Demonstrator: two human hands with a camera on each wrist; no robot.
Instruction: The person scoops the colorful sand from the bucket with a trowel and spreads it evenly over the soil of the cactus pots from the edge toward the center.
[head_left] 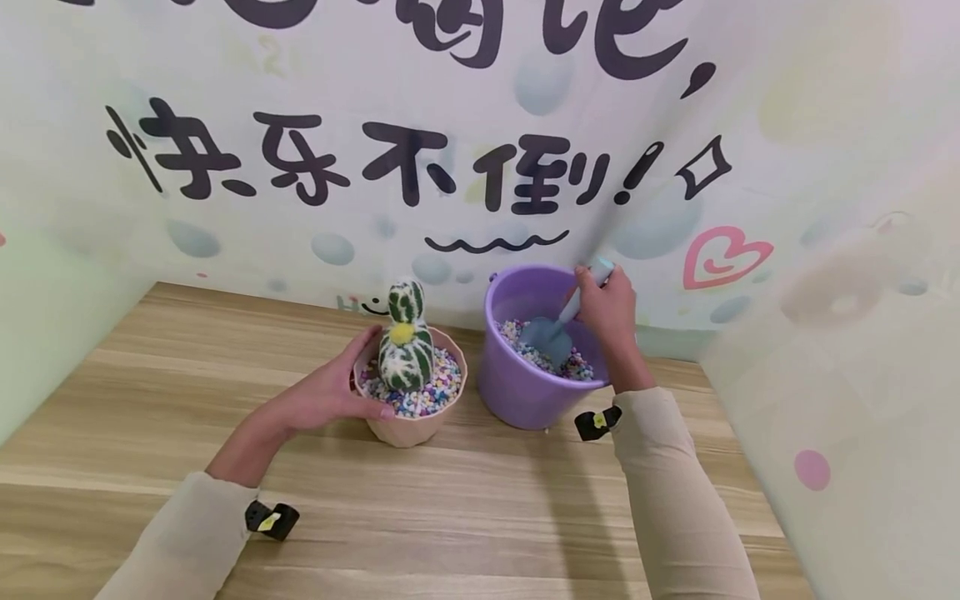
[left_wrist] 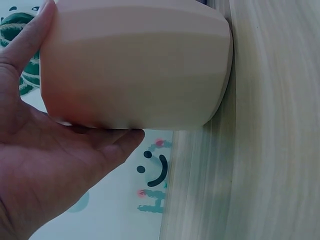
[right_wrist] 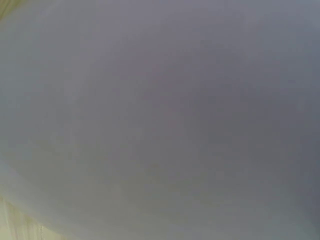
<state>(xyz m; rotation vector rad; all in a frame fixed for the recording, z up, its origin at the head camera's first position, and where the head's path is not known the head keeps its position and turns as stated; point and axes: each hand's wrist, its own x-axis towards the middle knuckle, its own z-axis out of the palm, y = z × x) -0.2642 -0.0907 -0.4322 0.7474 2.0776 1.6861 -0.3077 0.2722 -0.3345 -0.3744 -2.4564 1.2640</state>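
A pale pink faceted flower pot (head_left: pixel 408 431) stands on the table, filled with multicoloured pebbles (head_left: pixel 438 385). A green-and-white cactus (head_left: pixel 406 364) with a yellow flower rises from them. My left hand (head_left: pixel 341 390) holds the pot from its left side, thumb over the rim; in the left wrist view the fingers lie along the pot wall (left_wrist: pixel 135 75). My right hand (head_left: pixel 609 307) grips the handle of a blue-grey trowel (head_left: pixel 547 337) over the right side of a purple bucket (head_left: pixel 517 392). The trowel's blade is down among the pebbles in the bucket.
The wood-grain table (head_left: pixel 420 517) ends at a printed wall cloth (head_left: pixel 315 225) close behind pot and bucket. A side wall (head_left: pixel 840 375) rises at the right. The bucket's blurred outer wall (right_wrist: pixel 160 120) fills most of the right wrist view.
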